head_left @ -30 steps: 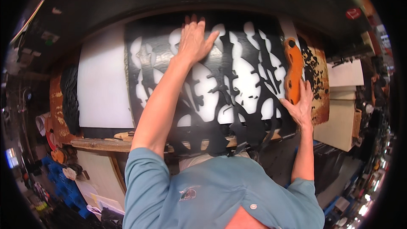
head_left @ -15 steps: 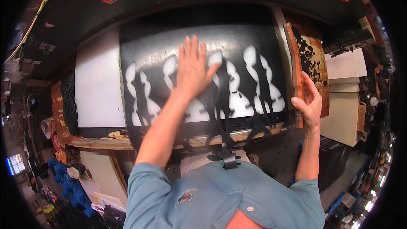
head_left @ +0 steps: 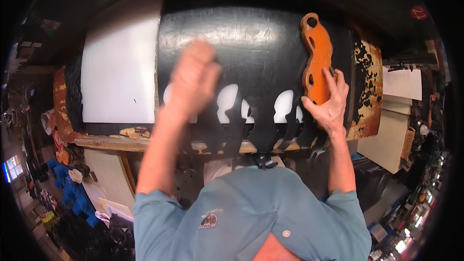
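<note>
Dim workshop clutter crowds both sides of a bench, with a bright window (head_left: 16, 168) far off at left. On the floor at lower left stand blue crates (head_left: 67, 181), and beside them lies a black bag (head_left: 121, 227); what either holds is too dark to make out.

The right hand (head_left: 325, 95) grips the lower end of an orange block (head_left: 317, 50), thumb against its left edge and fingers curled round its right one. That block, wavy in outline and with dark holes through it, stands upright in view over the right part of a black sheet (head_left: 246, 50); whether it rests on the sheet or hangs just above cannot be told. The left hand (head_left: 195, 75) is over the sheet's left part, blurred, its fingers seemingly drawn together; I cannot tell if it touches or holds anything. Both forearms reach up from the sleeves of a blue-green shirt (head_left: 251, 203).

Smooth across its far part, the sheet has curved cutouts in its near part, where white shows through, and its near edge hangs in strips over a wooden ledge (head_left: 108, 141). A white board (head_left: 118, 63) lies to its left. Black scraps (head_left: 366, 84) dot a rusty plate (head_left: 372, 116) at right, with pale boards (head_left: 384, 140) beyond.
</note>
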